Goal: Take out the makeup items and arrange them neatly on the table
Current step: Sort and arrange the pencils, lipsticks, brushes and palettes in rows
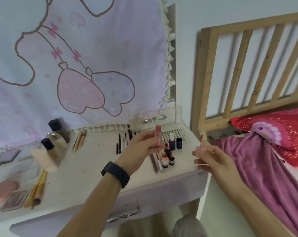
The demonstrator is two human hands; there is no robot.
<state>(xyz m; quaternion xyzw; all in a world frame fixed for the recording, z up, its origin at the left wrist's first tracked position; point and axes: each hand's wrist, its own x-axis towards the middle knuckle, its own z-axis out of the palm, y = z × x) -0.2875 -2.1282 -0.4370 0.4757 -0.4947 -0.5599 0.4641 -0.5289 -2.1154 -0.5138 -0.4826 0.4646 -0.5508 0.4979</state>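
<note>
The tube [158, 134] pinched in the left fingers [150, 141] is clear, glossy plastic with pink inside. The wand [201, 140] rising from the right fingers [201, 162] has a frosted plastic cap. Beneath both, the table [93, 161] is matt white, scuffed and smudged. Beyond the left fingertips stands a shiny clear acrylic box [170, 115], with soft printed cloth [93, 65] above it. Right of the right fingers are pale bare-wood rails [206, 74] and a plush blanket [264, 168].

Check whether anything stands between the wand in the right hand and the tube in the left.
Nothing visible does. The left hand holds the pink tube upright, the right hand pinches the wand beside it; only open air separates them, above the small bottles.
</note>
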